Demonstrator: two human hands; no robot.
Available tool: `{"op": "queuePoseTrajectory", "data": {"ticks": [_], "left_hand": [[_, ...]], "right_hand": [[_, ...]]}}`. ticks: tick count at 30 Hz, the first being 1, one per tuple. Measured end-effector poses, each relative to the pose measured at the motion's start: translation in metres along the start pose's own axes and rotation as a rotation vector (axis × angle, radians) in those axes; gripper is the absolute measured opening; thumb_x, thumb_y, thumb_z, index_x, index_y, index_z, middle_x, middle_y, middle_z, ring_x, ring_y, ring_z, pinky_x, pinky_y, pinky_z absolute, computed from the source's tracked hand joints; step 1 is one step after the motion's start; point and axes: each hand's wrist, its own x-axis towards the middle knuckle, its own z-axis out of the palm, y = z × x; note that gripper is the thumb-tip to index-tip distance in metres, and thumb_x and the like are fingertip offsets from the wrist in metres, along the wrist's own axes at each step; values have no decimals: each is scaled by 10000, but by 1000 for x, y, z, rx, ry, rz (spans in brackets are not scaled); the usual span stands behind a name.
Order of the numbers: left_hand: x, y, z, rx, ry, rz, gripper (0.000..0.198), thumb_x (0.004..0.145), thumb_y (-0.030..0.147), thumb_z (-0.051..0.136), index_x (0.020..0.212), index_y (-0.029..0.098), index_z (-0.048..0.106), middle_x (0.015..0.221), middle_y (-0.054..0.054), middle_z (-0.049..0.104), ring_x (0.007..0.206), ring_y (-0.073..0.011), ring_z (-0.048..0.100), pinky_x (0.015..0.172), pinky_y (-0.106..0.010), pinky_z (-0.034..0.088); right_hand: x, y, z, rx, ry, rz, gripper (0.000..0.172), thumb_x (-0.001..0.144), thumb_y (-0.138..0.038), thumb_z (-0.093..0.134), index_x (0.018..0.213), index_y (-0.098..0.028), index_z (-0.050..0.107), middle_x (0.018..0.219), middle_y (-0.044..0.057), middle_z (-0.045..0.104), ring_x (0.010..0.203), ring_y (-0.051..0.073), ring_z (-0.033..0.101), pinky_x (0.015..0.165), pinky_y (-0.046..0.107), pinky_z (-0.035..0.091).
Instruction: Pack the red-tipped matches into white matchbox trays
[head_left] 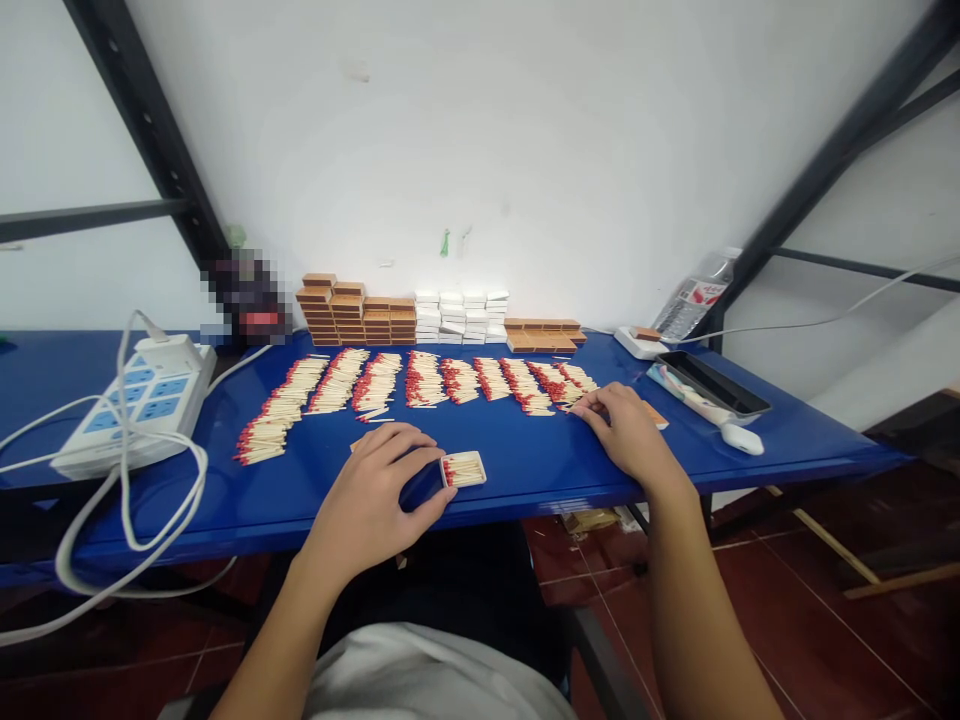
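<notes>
Near the table's front edge, my left hand (386, 480) has its thumb and fingers around the left end of a small white matchbox tray (480, 470). Red-tipped matches (461, 469) lie side by side in that tray. My right hand (619, 425) is at the right end of a row of loose match heaps (424, 380), its fingertips pinched together on matches at the near edge. How many it grips is hidden. Under and beside the right hand a brown matchbox piece (655, 414) shows partly.
Brown matchbox sleeves (356, 315) and white trays (461, 318) stand stacked by the wall, with lower brown stacks (544, 335) beside them. A power strip (139, 400) with looped cables is at left. A black tray (716, 385), white-headed device (741, 438) and plastic bottle (697, 295) are at right.
</notes>
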Motion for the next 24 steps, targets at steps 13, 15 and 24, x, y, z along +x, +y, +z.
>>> {"op": "queuePoseTrajectory", "data": {"ticks": [13,15,24], "left_hand": [[0,-1,1,2,4,5,220,984,352,750,1167,231,756,1224,-87,773,1211,-304,682,1085,-535,544],[0,-1,1,-1,6,4,221,984,350,750,1171,233,756,1222,-87,774,1210,-303,684,1085,-533,543],[0,-1,1,-2,9,8,219,985,345,754,1168,225,748,1220,-79,773,1208,-294,683,1082,-506,533]], "right_hand": [[2,0,0,-24,-66,28,350,1054,-491,527,879,-233,686,953,129,646,983,346,590,930,513,482],[2,-1,1,-31,-74,19,337,1059,-474,516,886,-234,676,960,132,646,993,351,590,946,523,479],[-2,-15,-3,-24,-42,4,339,1076,-482,490,881,-241,625,946,128,637,954,333,577,905,495,485]]}}
